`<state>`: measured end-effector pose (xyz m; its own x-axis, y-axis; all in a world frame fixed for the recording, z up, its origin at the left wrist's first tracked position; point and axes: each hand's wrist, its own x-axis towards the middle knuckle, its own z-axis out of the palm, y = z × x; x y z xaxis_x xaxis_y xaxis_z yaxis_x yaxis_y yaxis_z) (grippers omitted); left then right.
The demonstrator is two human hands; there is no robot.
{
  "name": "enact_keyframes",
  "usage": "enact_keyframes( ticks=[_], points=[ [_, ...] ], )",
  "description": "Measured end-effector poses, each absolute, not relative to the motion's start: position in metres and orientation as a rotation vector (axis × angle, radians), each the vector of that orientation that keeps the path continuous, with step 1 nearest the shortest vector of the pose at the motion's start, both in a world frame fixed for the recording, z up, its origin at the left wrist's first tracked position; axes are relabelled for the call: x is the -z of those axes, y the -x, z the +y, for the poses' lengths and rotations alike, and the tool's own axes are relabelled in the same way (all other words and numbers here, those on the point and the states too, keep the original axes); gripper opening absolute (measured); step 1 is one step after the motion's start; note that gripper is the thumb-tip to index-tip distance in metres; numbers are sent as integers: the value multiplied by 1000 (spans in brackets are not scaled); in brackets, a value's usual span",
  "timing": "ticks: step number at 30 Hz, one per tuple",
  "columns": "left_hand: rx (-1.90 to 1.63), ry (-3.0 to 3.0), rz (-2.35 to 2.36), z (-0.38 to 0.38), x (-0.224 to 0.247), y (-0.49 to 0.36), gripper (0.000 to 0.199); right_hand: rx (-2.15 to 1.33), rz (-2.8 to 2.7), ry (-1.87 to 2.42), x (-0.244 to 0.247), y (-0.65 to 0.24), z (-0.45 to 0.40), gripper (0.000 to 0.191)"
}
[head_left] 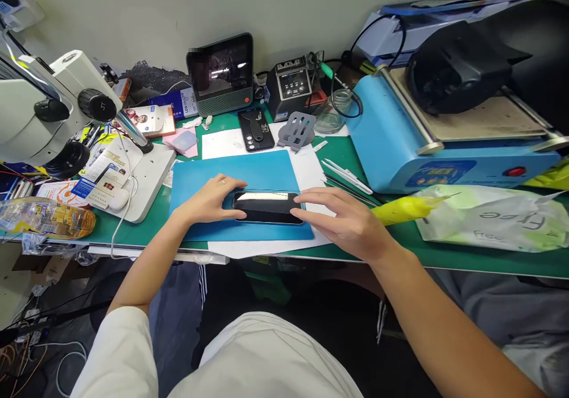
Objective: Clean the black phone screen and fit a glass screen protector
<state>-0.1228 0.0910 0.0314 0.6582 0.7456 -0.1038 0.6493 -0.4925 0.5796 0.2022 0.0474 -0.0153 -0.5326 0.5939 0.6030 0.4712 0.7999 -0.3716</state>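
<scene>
A smartphone [269, 209] with a dark, glossy screen lies sideways, face up, over the blue mat [195, 176]. Its left end sits between the thumb and fingers of my left hand [213, 199]. At the right end, my right hand [344, 214] grips it the same way, thumb at the near corner and fingers at the far one. A bright strip of light reflects along the far part of the screen. The phone's underside is hidden. Beyond the mat lies a black phone-like piece [256, 130] with a dark tool on it, beside a grey slotted stand [299, 130].
On the left stands a microscope [66, 114] near a plastic bottle [48, 217]. A screen device [222, 75], soldering station [288, 90] and glass jar [333, 114] line the wall. At right are tweezers [349, 176], a blue machine [386, 149], a yellow bottle [402, 209] and a tissue pack [493, 220].
</scene>
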Motion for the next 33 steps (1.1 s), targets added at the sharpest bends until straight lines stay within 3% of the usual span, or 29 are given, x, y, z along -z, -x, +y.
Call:
enact_keyframes(
  ticks=[10,18,33],
  points=[
    [-251,-2370,1049,89,-24,122,67,-332,-2216,830,24,-202,48,30],
    [-320,-2387,987,86,-16,118,77,-460,-2301,1000,39,-204,51,67],
    [-260,-2404,1014,87,-11,125,79,-532,-2303,1062,41,-206,48,62]
  ],
)
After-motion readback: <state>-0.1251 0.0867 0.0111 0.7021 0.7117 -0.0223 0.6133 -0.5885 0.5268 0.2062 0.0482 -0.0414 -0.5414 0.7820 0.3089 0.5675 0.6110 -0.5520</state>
